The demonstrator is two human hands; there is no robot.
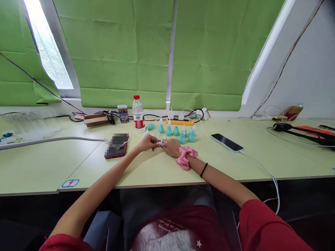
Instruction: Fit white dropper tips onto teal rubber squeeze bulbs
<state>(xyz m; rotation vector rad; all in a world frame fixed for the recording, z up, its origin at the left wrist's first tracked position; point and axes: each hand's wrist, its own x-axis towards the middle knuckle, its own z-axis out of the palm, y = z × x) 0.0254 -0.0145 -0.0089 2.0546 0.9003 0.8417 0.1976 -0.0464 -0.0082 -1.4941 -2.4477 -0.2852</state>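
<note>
My left hand (148, 143) is closed in a pinch on a small whitish plastic piece (160, 143), whose exact shape is too small to make out. My right hand (171, 147) meets it from the other side, curled, its back toward me and its fingertips hidden; what they grip does not show. Just beyond the hands stand several teal squeeze bulbs (192, 137), most topped with clear whitish nozzles. One bare bulb (176, 131) stands among them, and another bulb (150, 126) lies on its side. Some clear small pieces (146, 132) lie behind my left hand.
A red-capped bottle (138, 115) and a printed can (123, 114) stand at the back. A yellow power strip (179, 122) lies behind the bulbs. Phones lie left (116, 146) and right (227, 142), with cables trailing. Further left are a cardboard box (96, 120) and a clear plastic bag (31, 127).
</note>
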